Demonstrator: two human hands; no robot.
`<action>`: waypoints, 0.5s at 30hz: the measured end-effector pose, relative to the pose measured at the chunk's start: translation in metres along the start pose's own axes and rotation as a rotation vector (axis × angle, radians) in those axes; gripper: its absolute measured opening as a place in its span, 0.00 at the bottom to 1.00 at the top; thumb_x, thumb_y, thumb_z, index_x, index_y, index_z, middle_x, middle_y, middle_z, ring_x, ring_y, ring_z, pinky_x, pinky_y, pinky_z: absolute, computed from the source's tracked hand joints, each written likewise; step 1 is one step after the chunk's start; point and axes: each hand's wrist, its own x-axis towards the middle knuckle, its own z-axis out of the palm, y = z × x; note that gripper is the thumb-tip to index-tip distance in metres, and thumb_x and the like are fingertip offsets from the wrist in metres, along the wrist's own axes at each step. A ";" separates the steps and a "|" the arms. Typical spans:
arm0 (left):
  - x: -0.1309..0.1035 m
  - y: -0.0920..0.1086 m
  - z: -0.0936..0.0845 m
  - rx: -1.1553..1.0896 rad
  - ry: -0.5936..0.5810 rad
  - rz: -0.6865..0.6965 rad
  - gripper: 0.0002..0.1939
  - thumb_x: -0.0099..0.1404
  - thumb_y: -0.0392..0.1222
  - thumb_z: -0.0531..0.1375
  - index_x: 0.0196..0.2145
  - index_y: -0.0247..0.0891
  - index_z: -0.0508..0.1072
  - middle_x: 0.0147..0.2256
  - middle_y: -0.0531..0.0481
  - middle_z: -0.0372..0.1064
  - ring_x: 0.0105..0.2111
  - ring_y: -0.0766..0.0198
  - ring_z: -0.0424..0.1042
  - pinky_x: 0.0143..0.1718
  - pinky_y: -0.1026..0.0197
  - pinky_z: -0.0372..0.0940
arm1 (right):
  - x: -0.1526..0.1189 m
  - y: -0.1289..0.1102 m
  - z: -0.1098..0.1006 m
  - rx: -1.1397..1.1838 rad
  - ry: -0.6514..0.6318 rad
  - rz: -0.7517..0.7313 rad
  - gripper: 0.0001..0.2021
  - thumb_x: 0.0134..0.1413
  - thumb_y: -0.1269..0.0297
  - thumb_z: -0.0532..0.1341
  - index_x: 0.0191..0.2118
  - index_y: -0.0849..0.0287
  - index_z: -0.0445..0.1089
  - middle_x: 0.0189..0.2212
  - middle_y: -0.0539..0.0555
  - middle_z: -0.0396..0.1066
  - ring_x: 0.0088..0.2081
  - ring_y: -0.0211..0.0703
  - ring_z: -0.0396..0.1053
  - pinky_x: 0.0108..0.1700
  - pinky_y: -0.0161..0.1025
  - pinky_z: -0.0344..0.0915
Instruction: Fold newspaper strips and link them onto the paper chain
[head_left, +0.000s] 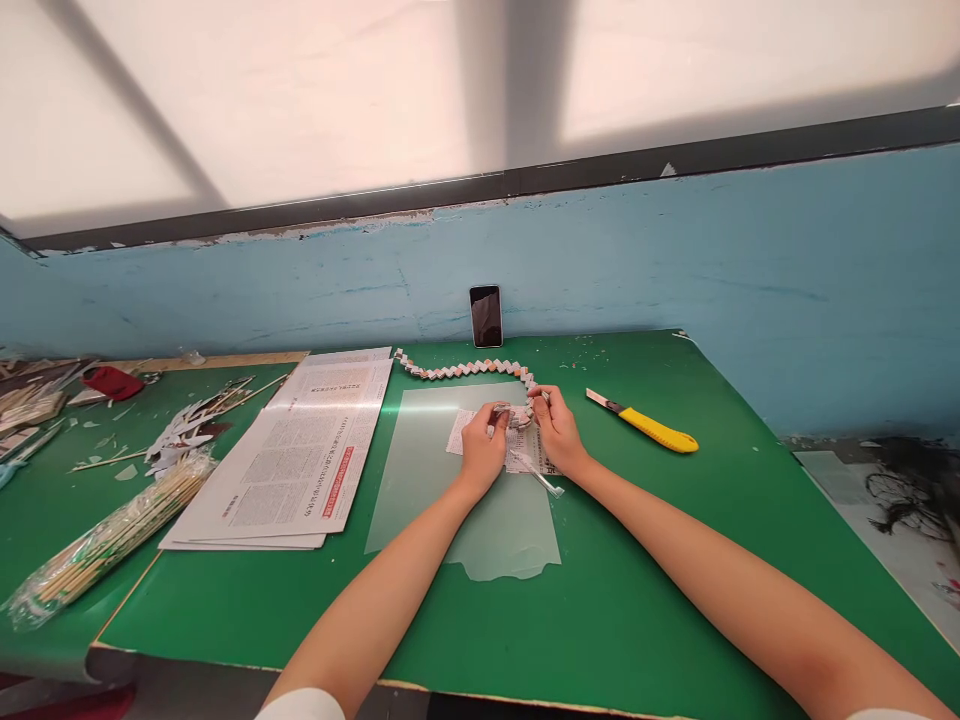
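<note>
A zigzag chain of folded paper [466, 369] runs along the back of the green table and curves down between my hands. My right hand [556, 428] is closed on its near end. The fingers of my left hand [485, 440] are pinched at the left side of that same end. A thin whitish strip [546, 482] sticks out below, toward the right. Under the hands lie pieces of printed paper [459, 432] on a translucent sheet [427, 490]. What is between the fingertips is small and partly hidden.
A yellow utility knife [660, 430] with its blade out lies right of my hands. Newspaper sheets [300, 450] are stacked at left, beside bagged wooden sticks [120, 530] and paper scraps [184, 430]. A phone [486, 316] leans on the blue wall [337, 290].
</note>
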 end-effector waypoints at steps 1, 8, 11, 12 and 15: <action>0.000 0.000 0.000 0.004 0.001 0.002 0.09 0.72 0.44 0.57 0.44 0.42 0.76 0.40 0.49 0.78 0.41 0.61 0.76 0.46 0.60 0.67 | 0.000 0.000 0.000 -0.009 -0.013 -0.006 0.18 0.73 0.46 0.48 0.48 0.54 0.65 0.25 0.46 0.59 0.26 0.41 0.60 0.30 0.37 0.56; 0.000 0.000 -0.001 0.012 0.000 0.021 0.09 0.72 0.44 0.57 0.44 0.42 0.76 0.40 0.49 0.78 0.40 0.61 0.76 0.45 0.60 0.68 | -0.002 -0.001 -0.001 -0.081 -0.044 -0.091 0.22 0.74 0.46 0.46 0.49 0.54 0.71 0.22 0.47 0.61 0.25 0.42 0.61 0.30 0.38 0.58; 0.000 -0.001 0.000 0.002 0.006 0.020 0.09 0.72 0.42 0.57 0.44 0.42 0.77 0.41 0.49 0.79 0.41 0.61 0.76 0.46 0.60 0.68 | -0.003 -0.003 -0.003 -0.138 -0.051 -0.158 0.23 0.73 0.46 0.47 0.45 0.54 0.74 0.22 0.48 0.63 0.24 0.42 0.62 0.31 0.38 0.60; 0.000 -0.002 0.001 -0.007 0.006 0.025 0.09 0.72 0.41 0.57 0.44 0.42 0.77 0.41 0.49 0.79 0.42 0.61 0.76 0.46 0.60 0.68 | -0.003 -0.004 -0.003 -0.149 -0.054 -0.174 0.23 0.73 0.47 0.47 0.45 0.54 0.75 0.22 0.48 0.63 0.24 0.42 0.62 0.32 0.38 0.61; 0.001 -0.007 0.002 -0.038 -0.007 0.059 0.10 0.70 0.35 0.57 0.42 0.42 0.78 0.41 0.49 0.79 0.42 0.61 0.77 0.47 0.59 0.69 | -0.004 -0.005 -0.003 -0.157 -0.067 -0.206 0.21 0.74 0.49 0.48 0.46 0.53 0.76 0.21 0.48 0.64 0.24 0.42 0.63 0.34 0.38 0.63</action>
